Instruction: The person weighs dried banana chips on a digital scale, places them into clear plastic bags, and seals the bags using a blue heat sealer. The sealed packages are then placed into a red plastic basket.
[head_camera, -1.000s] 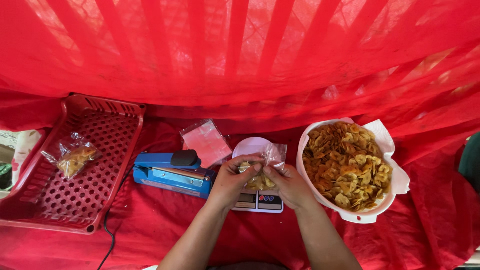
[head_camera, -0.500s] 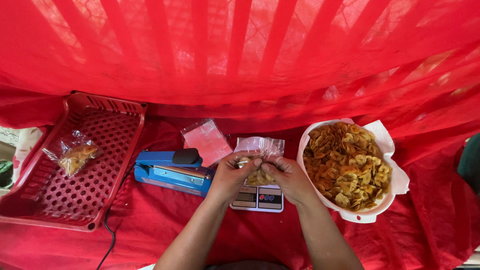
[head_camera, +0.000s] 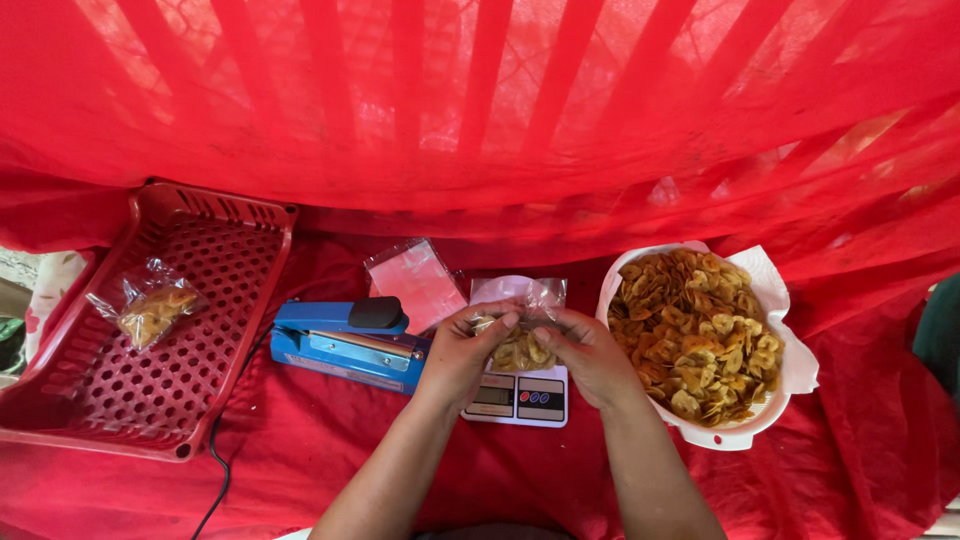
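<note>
Both hands hold a small clear plastic bag of yellow chips (head_camera: 523, 345) just above a white digital scale (head_camera: 520, 397). My left hand (head_camera: 465, 350) pinches the bag's left side and my right hand (head_camera: 588, 353) grips its right side, with the bag's open top sticking up between them. A white bowl (head_camera: 790, 375) heaped with fried yellow chips (head_camera: 695, 330) stands right of my right hand. A blue heat sealer with a black knob (head_camera: 345, 340) lies left of my left hand.
A red perforated plastic tray (head_camera: 130, 390) at the left holds one sealed bag of chips (head_camera: 150, 310). A stack of empty clear bags (head_camera: 415, 280) lies behind the sealer. A black cord (head_camera: 222, 460) runs off the front. Red cloth covers the table and hangs behind.
The bag has been lifted a little off the scale and drawn closer between both hands; its top now stands up behind my fingers.
</note>
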